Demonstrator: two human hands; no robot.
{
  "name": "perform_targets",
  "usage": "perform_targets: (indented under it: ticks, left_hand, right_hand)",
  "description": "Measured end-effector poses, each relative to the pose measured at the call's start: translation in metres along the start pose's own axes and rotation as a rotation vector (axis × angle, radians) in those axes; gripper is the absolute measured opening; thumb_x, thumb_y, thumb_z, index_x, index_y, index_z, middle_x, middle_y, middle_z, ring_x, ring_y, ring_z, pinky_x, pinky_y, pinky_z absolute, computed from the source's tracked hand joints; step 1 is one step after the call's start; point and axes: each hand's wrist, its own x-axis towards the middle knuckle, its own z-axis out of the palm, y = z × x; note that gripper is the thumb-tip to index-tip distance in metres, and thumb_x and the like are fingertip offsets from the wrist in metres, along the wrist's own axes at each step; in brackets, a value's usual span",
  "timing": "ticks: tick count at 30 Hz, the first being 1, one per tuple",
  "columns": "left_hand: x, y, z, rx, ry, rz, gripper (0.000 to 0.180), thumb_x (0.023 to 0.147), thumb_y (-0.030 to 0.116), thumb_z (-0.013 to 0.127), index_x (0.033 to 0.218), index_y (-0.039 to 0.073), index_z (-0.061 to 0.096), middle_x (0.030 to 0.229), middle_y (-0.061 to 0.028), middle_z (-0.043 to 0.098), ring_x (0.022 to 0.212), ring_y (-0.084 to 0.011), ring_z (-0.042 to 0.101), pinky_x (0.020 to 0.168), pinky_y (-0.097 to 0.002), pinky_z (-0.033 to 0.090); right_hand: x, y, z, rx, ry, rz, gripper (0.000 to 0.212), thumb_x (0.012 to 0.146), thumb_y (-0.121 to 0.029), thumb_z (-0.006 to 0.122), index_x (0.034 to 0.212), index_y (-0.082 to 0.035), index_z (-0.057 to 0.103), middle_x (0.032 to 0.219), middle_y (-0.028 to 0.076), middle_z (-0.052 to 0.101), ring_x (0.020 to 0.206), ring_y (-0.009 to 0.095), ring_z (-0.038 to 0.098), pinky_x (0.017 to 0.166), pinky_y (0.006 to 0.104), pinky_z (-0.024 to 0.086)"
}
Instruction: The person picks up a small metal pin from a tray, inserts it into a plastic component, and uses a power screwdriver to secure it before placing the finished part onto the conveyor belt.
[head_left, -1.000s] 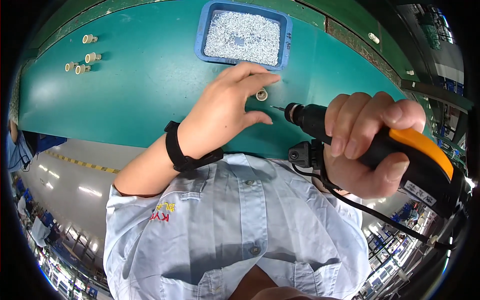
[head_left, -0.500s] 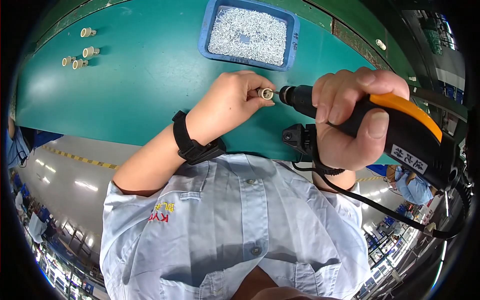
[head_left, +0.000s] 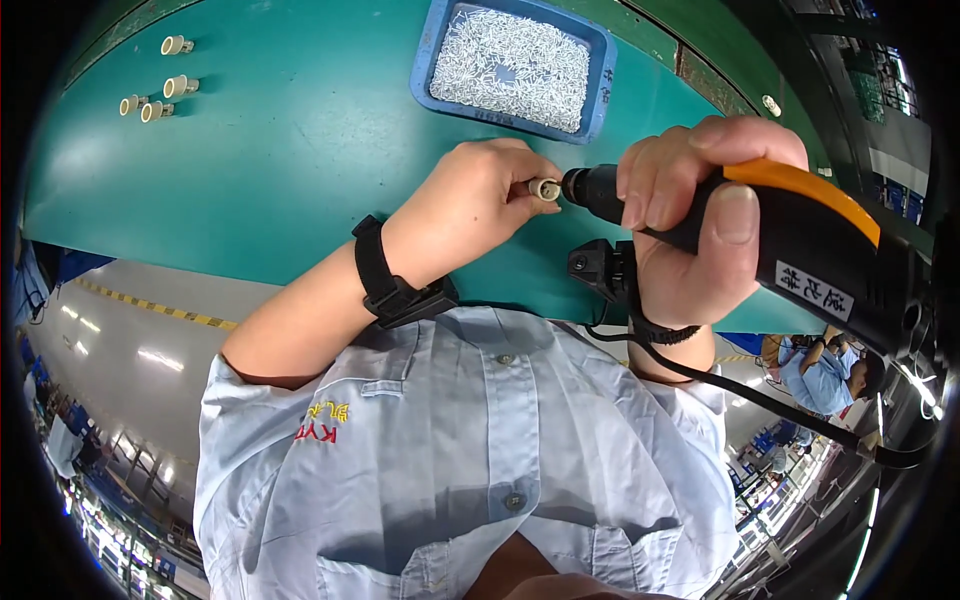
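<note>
Pinched in the fingertips of my left hand (head_left: 462, 198) is a small cream cylindrical socket (head_left: 545, 189), its round opening facing right. My right hand (head_left: 695, 215) wraps round a black and orange electric screwdriver (head_left: 820, 255), held level with its nose pointing left. The screwdriver's chuck (head_left: 575, 187) is close against the socket's opening, and the bit's tip is hidden there. Beyond my hands stands a blue plastic tray (head_left: 421, 62) filled with many small silvery screw-like pieces (head_left: 510, 60).
Several similar cream sockets (head_left: 181, 86) lie at the far left of the green tabletop (head_left: 270, 130). A black cable (head_left: 760, 397) hangs from the screwdriver's rear. Black straps with small devices (head_left: 410, 297) sit on both wrists. Another person (head_left: 820, 375) works in the right background.
The screwdriver's chuck has come closer to the socket, covering the bit that showed between them. The view has shifted slightly; the tray appears further right.
</note>
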Motion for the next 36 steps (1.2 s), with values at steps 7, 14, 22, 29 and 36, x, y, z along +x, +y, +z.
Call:
perform_targets:
  ticks: [7,14,22,29,36]
  left_hand:
    - [0.0,-0.003,0.003,0.049,0.039,0.074,0.019,0.072,0.003,0.072,0.09,0.0,0.067,0.076,-0.0145,0.062,0.064,-0.0294,0.061,0.059,-0.0349,0.048]
    - [-0.001,0.003,-0.001,0.088,0.008,0.034,0.021,0.072,0.004,0.072,0.091,-0.001,0.066,0.076,-0.0146,0.061,0.067,-0.0303,0.061,0.061,-0.0357,0.048]
    - [0.003,0.016,-0.004,0.125,0.044,0.176,0.018,0.073,0.005,0.07,0.091,0.001,0.066,0.087,-0.0143,0.062,0.074,-0.0307,0.061,0.065,-0.0352,0.05]
    - [0.053,0.03,-0.055,0.658,0.064,0.315,0.014,0.075,0.007,0.069,0.088,0.002,0.066,0.085,-0.0134,0.062,0.074,-0.03,0.061,0.067,-0.0367,0.05]
    - [0.066,0.018,-0.07,0.642,0.015,0.307,0.009,0.077,0.007,0.068,0.083,0.001,0.065,0.082,-0.014,0.063,0.07,-0.0289,0.061,0.065,-0.0354,0.049]
  right_hand:
    - [0.011,0.004,0.0,-0.198,-0.076,-0.04,0.024,0.091,-0.024,0.054,0.098,-0.003,0.045,0.059,0.004,0.043,0.047,0.013,0.043,0.048,0.0301,0.04]
    - [0.01,0.011,-0.004,-0.189,-0.153,-0.093,0.025,0.09,-0.024,0.055,0.099,-0.002,0.046,0.058,0.003,0.042,0.046,0.013,0.042,0.048,0.0298,0.04]
    - [-0.01,-0.032,-0.043,0.385,-0.106,-0.294,0.039,0.09,-0.037,0.059,0.11,-0.006,0.049,0.062,0.001,0.048,0.051,0.012,0.048,0.049,0.0275,0.037]
    - [-0.024,-0.019,-0.069,0.318,-0.041,-0.288,0.041,0.09,-0.039,0.062,0.11,-0.006,0.048,0.063,0.002,0.05,0.049,0.015,0.049,0.049,0.0292,0.039]
    - [-0.024,-0.01,-0.065,0.269,0.002,-0.238,0.041,0.089,-0.04,0.063,0.108,-0.007,0.048,0.063,0.002,0.05,0.049,0.015,0.049,0.05,0.0296,0.04]
